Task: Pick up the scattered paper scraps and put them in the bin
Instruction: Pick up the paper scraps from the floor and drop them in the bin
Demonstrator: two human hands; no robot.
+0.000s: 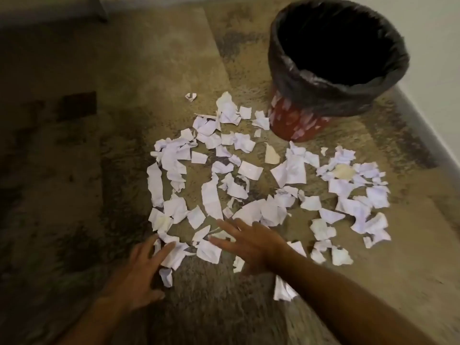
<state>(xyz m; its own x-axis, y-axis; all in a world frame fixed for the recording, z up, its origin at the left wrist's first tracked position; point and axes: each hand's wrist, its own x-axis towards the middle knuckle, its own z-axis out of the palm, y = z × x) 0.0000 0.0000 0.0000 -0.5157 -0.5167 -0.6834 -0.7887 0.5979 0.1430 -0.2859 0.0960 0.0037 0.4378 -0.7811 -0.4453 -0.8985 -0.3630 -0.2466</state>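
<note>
Low, both hands (139, 267) splayed over scraps (211, 195).

Both hands low, palms down.
Left hand (139, 272) fingers spread; right hand (251, 241) splayed flat, forearm angling in from lower right.

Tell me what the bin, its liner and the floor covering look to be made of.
Bin: probably rigid plastic, red with pale markings; only the lower wall shows, so this is uncertain.
Liner: thin black plastic film, slightly glossy, crinkled and folded over the rim.
Floor covering: looks like short-pile carpet, matte, mottled tan and brown with a fibrous texture; blur leaves the weave unclear.
</note>
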